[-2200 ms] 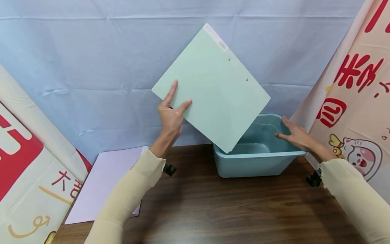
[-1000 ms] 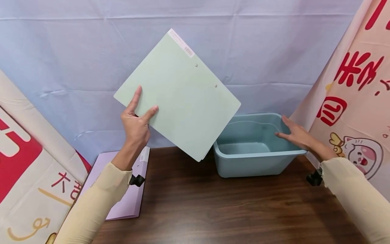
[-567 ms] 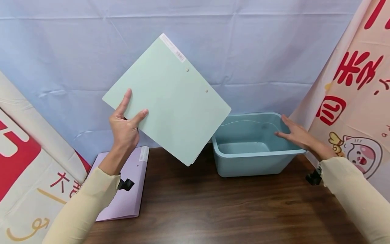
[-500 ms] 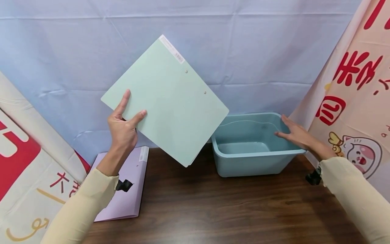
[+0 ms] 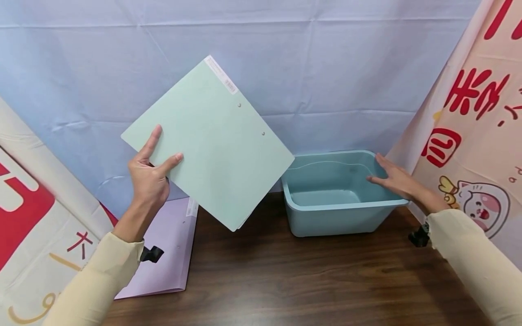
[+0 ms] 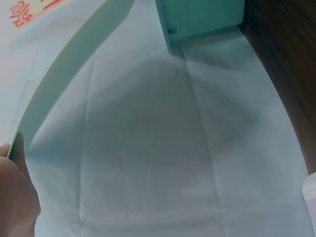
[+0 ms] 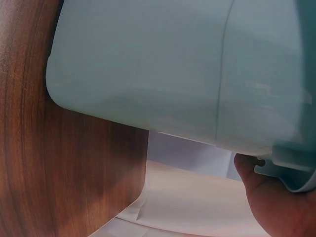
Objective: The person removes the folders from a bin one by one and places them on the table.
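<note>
My left hand [image 5: 147, 181] holds a pale green file folder [image 5: 216, 149] by its lower left edge, thumb and index finger lying on the near face. The folder is tilted in the air, with a white barcode label and two rivets along its upper right edge. In the left wrist view the folder [image 6: 69, 69] shows edge-on beside part of the hand [image 6: 17, 197]. A blue-green plastic bin [image 5: 334, 222] stands at right with a bare floor inside. My right hand [image 5: 397, 181] grips its right rim; the right wrist view shows the hand [image 7: 276, 202] at that rim.
A lilac file folder [image 5: 167, 253] lies on the brown wooden table [image 5: 306, 280] at left, partly behind my left arm. A pale blue cloth [image 5: 346, 68] hangs behind the table. Printed banners [image 5: 481, 113] flank both sides.
My left hand has carried the green folder left and slightly down, away from above the bin, over toward the lilac folder's side. My right hand and the bin stay nearly in place.
</note>
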The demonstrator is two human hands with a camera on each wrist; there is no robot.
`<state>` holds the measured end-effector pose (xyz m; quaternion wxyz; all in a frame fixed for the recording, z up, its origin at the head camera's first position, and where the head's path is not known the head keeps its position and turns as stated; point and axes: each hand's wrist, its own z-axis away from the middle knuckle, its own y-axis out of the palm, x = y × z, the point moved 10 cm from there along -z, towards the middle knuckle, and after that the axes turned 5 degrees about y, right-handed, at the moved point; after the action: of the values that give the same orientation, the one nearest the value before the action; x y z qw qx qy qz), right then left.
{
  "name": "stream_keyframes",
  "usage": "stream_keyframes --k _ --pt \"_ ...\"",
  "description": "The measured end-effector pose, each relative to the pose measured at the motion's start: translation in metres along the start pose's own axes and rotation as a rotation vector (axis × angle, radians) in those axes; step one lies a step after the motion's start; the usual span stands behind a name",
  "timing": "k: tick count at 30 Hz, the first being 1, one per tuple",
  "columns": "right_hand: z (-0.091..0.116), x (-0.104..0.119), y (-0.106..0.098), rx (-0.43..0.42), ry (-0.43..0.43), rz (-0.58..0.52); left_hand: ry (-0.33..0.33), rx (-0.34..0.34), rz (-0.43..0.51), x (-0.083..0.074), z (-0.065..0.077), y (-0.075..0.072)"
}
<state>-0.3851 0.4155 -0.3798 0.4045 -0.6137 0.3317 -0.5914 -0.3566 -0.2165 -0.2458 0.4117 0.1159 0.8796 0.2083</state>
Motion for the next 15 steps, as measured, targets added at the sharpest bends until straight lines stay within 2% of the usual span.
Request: stream_keyframes --k 6,15 --pt "0.000 -0.001 0.001 0.001 0.000 -0.006 -0.062 0.017 0.023 0.002 0.001 -0.008" --pt "-0.001 -0.002 0.001 0.002 0.001 -0.001 -0.116 0.047 0.038 0.004 0.000 -0.021"
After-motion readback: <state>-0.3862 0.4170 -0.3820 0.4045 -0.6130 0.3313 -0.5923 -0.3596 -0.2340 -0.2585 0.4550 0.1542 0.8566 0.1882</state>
